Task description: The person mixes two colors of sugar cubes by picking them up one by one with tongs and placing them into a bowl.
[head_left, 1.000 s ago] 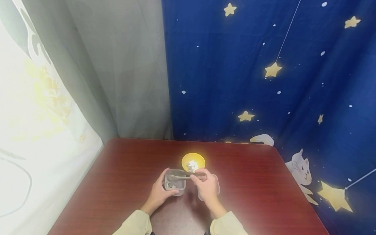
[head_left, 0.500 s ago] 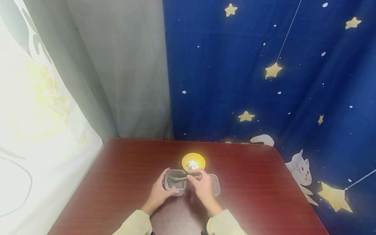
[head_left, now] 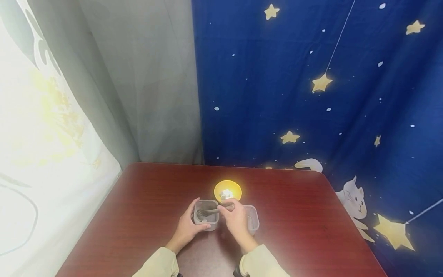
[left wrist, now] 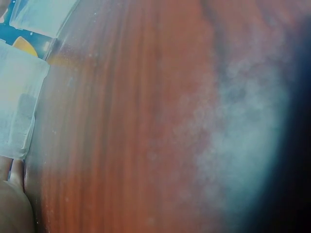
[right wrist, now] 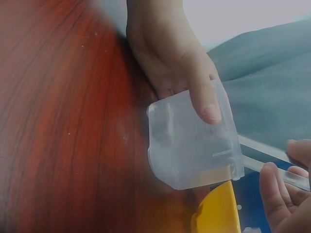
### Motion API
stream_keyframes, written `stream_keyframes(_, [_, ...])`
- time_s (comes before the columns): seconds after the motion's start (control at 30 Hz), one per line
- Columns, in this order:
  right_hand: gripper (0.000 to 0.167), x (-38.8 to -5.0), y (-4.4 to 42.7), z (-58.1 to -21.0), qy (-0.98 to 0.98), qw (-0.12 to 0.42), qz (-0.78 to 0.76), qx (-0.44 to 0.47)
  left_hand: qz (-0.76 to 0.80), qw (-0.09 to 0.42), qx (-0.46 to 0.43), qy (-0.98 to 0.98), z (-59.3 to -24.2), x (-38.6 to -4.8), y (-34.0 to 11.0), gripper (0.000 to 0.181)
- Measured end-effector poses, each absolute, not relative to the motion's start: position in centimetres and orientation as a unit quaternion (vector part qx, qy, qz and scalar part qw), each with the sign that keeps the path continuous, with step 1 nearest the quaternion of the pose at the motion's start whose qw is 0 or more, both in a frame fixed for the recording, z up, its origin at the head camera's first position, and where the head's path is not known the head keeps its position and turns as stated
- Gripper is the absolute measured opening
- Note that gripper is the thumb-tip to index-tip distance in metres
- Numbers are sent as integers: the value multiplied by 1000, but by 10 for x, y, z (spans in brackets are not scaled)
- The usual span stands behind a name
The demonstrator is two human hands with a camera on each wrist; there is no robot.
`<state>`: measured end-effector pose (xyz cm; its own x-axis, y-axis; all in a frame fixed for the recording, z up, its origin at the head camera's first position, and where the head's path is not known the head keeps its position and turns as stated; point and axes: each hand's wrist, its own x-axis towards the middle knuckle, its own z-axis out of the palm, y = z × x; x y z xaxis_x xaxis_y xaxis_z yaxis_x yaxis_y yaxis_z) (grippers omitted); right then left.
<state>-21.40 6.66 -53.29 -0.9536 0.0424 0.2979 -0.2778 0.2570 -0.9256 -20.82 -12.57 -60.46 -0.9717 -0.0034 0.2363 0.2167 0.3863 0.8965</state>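
Note:
My left hand grips a clear square plastic container from its left side, thumb along the near wall. The right wrist view shows the container tilted, with that thumb pressed on it. My right hand pinches a pair of tongs, whose two arms show in the right wrist view. The tongs' ends reach inside the container, near some small whitish bits at its bottom. Just beyond both hands stands a yellow bowl with several white chunks in it.
A second clear plastic container or lid lies right of my right hand, partly hidden by it. Everything stands on a dark red wooden table. Grey curtain and blue star-patterned curtain hang behind the far edge.
My right hand has shifted slightly left, bringing the tongs farther into the container. More of the clear piece at the right now shows. The left hand and its container stay put.

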Motion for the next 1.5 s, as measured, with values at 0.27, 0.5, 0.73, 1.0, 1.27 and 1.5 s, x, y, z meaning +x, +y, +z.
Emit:
stream_keyframes(0.27, [19, -217, 64, -532, -792, 119, 596, 55, -548, 104, -70, -827, -608, -210, -127, 110])
stream_keyframes(0.5, [18, -218, 66, -534, -769, 124, 624, 58, -543, 105, -70, -830, -607, -211, -128, 109])
stream_keyframes(0.73, [16, -216, 69, -530, -756, 141, 638, 49, -549, 101, -69, -827, -605, -212, -127, 109])
stream_keyframes(1.0, [16, -215, 73, -524, -745, 150, 650, 36, -559, 96, -68, -821, -605, -213, -126, 110])
stream_keyframes(1.27, [16, -213, 83, -516, -781, 180, 598, 8, -564, 101, -72, -816, -606, -214, -125, 109])
stream_keyframes(1.5, [21, -212, 90, -511, -765, 174, 620, -1, -560, 101, -63, -820, -609, -213, -125, 109])
